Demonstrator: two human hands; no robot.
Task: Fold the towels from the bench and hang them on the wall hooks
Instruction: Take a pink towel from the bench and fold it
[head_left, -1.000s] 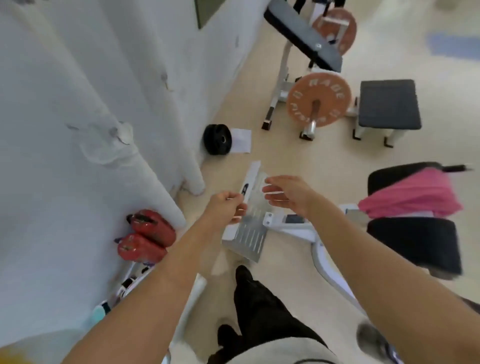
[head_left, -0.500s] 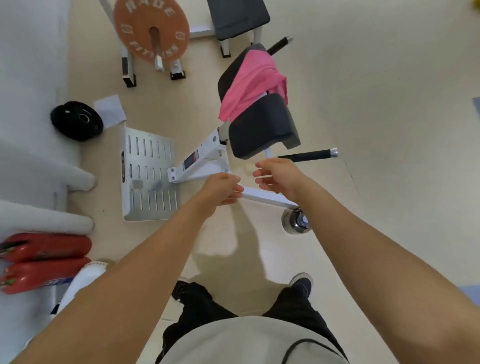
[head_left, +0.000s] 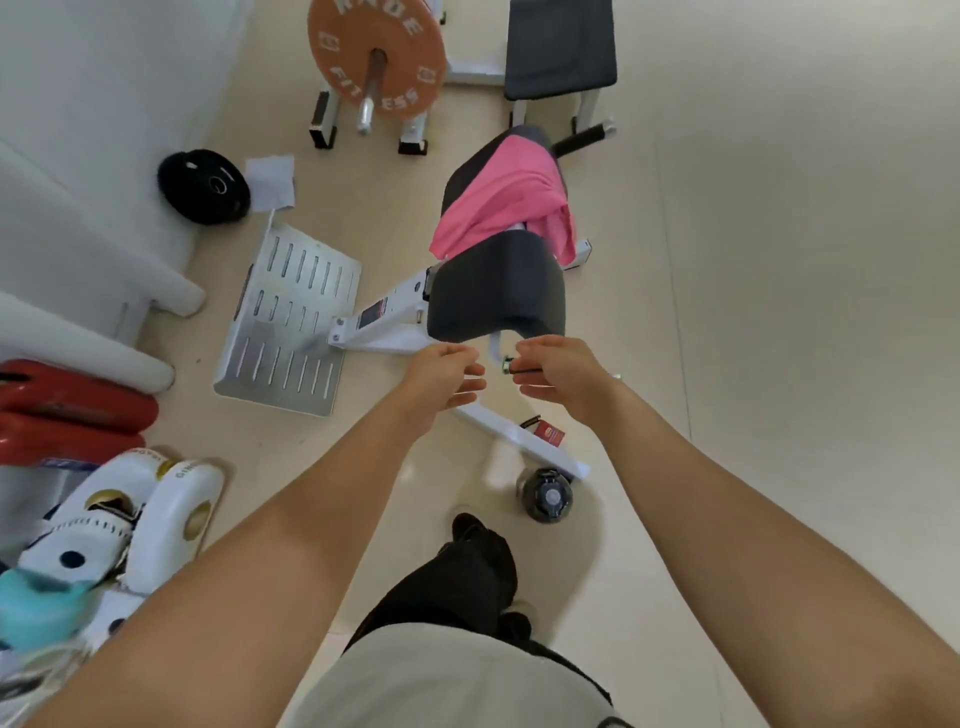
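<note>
Pink towel (head_left: 506, 208) draped in soft rumpled folds over the bench (head_left: 498, 291), spilling across the gap between its two dark padded cushions, well beyond both hands! Left hand (head_left: 441, 379) and right hand (head_left: 558, 371) reach out side by side, fingers loosely curled, gripping nothing, hovering just short of the near cushion. Smooth grey vinyl pad directly ahead of the fingertips, white steel frame running underneath. Left of the left hand lies a slotted metal footplate (head_left: 288, 325), farther out a black weight disc (head_left: 203, 186). Far beyond, an orange plate (head_left: 377, 57). Below the right wrist, a dark bottle (head_left: 546, 501) on glossy beige floor.
</note>
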